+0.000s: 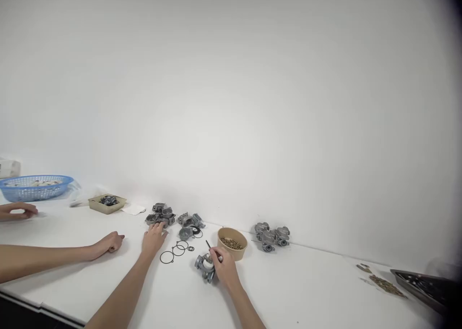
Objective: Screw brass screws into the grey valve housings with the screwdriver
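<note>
"Thumb and fingers of the right hand (224,266) are closed on a slim dark stick (208,244)."

"And the left hand (153,238)?"

"Reaching toward the bench's back edge, fingertips at a cluster of grey castings (159,217). I can't tell whether they grasp one."

"Take me through the rest, biggest first."

"White wall (231,102), then the white bench (317,290), whose back edge runs along it. Another person's arm (43,260) comes in over the left end, its hand (107,244) low over the surface."

"Containers?"

"A blue basket (36,192) near the back left corner, a dark metal tray (418,293) at the right end, a tan square tray (96,206) between basket and castings, and a brown bowl (239,256) near the back edge."

"What's by the stick?"

"One grey casting (205,268), on the bench just beside the right hand, nearer the front edge than the bowl. More castings sit in a group (269,236) along the back edge, right of the bowl."

"Anything smaller?"

"Thin black rings (160,257) lie flat between the two hands. Smallest are the brassy bits (231,243) inside the bowl."
</note>
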`<act>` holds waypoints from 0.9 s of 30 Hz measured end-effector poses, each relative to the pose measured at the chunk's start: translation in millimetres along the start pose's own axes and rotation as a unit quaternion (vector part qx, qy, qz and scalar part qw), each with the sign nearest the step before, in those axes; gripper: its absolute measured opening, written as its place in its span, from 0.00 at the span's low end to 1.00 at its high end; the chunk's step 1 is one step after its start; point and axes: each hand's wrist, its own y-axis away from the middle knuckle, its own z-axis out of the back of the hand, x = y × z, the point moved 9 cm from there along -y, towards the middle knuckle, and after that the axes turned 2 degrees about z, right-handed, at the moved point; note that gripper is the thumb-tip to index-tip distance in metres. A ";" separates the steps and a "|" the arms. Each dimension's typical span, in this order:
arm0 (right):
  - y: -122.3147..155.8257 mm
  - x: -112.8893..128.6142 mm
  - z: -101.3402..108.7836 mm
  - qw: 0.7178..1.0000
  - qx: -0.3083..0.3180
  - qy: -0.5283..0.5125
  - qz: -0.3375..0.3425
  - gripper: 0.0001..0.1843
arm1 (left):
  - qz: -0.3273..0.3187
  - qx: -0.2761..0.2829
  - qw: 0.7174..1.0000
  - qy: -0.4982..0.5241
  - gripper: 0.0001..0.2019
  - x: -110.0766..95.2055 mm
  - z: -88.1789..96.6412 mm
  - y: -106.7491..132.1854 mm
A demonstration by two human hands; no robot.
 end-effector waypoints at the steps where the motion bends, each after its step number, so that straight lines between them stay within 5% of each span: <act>1: 0.1 -0.3 0.4 1.000 -0.001 -0.002 -0.002 0.30 | -0.001 0.002 1.000 -0.001 0.14 2.1 -3.1 0.5; 16: -0.5 -1.9 -1.0 1.000 0.005 -0.015 -0.005 0.27 | 0.005 -0.030 0.999 0.028 0.16 11.4 5.0 1.3; 23: -0.7 0.5 0.0 1.000 0.008 -0.019 0.010 0.28 | 0.017 -0.059 0.996 0.069 0.12 8.4 23.5 2.0; 27: 1.0 9.5 8.4 0.998 -0.046 -0.026 0.034 0.26 | 0.022 -0.088 0.968 0.232 0.03 -13.2 42.4 5.5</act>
